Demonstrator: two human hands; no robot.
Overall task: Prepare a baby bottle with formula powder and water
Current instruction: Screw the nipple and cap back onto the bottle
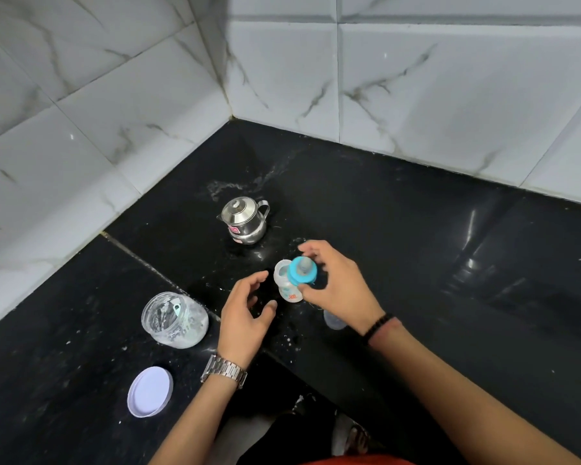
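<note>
Right hand (pixel 334 283) pinches the blue nipple cap (pixel 303 270) above the open bottle (pixel 286 283); left hand (pixel 247 313), fingers spread and holding nothing, waits at the bottle's 8 o'clock. Bare black counter (pixel 433 250) lies open toward 3 o'clock.

Right hand (pixel 336 283) holds blue nipple cap (pixel 303 270) over bottle (pixel 287 285).

A black polished stone counter (pixel 416 236) fills the lower part of the view and runs into a corner. Two walls (pixel 450 78) meet there, both faced with large glossy white tiles (pixel 98 105) veined in grey like marble, with thin grout lines between them. A pale seam (pixel 155 266) crosses the counter on the left where two slabs join. The stone reflects soft streaks of light (pixel 472 236) on the right, and white specks and smears dot its surface.
</note>
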